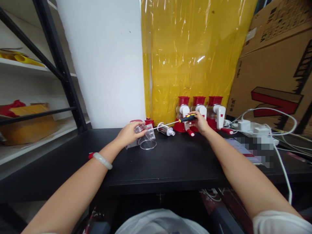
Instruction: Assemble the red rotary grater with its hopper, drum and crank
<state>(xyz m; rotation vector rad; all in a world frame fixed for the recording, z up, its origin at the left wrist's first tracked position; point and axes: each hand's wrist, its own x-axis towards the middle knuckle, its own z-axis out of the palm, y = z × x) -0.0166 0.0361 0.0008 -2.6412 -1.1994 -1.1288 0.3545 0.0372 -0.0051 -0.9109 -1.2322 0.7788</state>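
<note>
Far left I've got a shelf unit, nothing in play there. Small red-ended part pokes out behind the left wrist; too hidden to name.

My left grip has its fingers bent over a clear plastic body on the black desk, holding it; the underside I can't see. A red piece sits just behind. The clear plastic body has no drum in it that I can make out, so I'd mark this unit unfinished.

Next right, the perforated metal drum lies loose on the desk, white end toward me: drum out, not fitted. The screwdriver spans over it, shaft tip at the left fingers; whether it touches the plastic I can't tell.

My right grip is closed on the screwdriver handle. Behind and beside it stand three grinders: left one, middle one, right one. All upright with red hoppers; they look complete, though my hand hides part of the middle one.

Far right: chargers and cables, cardboard box. My call: three together, one in pieces, drum and clear body yet to be joined.
</note>
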